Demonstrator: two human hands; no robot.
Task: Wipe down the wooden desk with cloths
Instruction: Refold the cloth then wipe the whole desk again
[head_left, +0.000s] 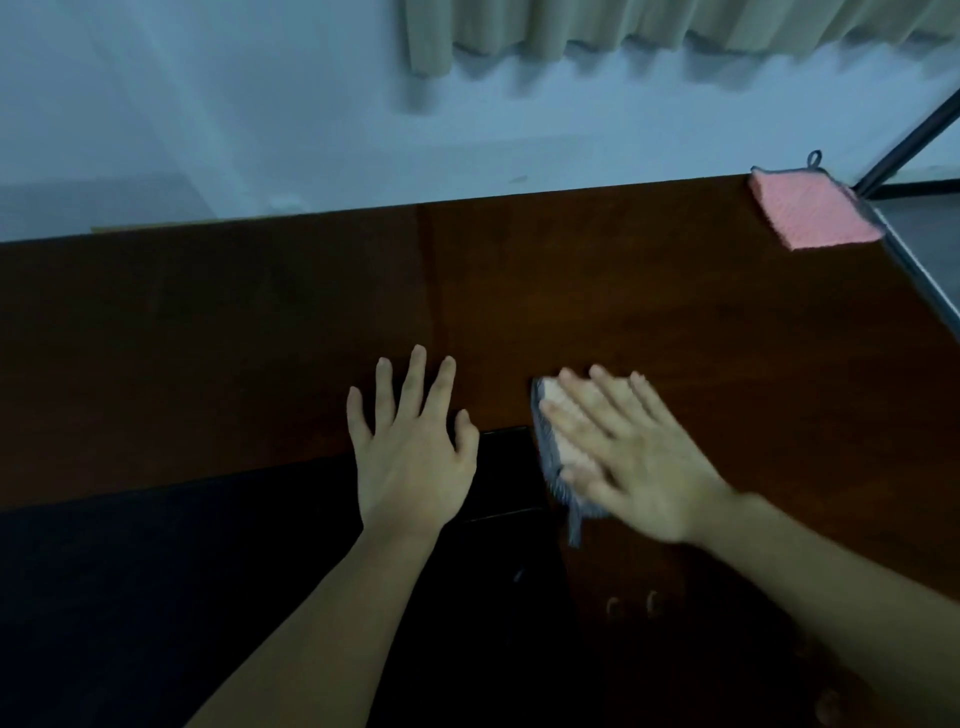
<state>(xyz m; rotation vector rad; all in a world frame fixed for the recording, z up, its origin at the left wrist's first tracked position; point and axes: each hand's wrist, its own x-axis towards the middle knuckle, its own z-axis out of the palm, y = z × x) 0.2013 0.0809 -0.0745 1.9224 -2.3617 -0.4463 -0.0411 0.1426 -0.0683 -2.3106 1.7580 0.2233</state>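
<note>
The dark wooden desk (270, 332) fills the middle of the view. My right hand (631, 452) lies flat, fingers spread, on a pale cloth with a grey fringed border (549, 441) near the desk's front edge; the hand is blurred. My left hand (410, 441) rests open on the desk beside it, fingers apart, holding nothing. A pink cloth with a grey trim and a loop (813, 210) lies at the far right corner of the desk.
A white wall (260, 130) runs behind the desk, with beige curtains (623, 26) hanging above. A dark metal frame (909, 150) rises past the right edge. Below the front edge is a dark recess (208, 597) and a drawer front with knobs (631, 605).
</note>
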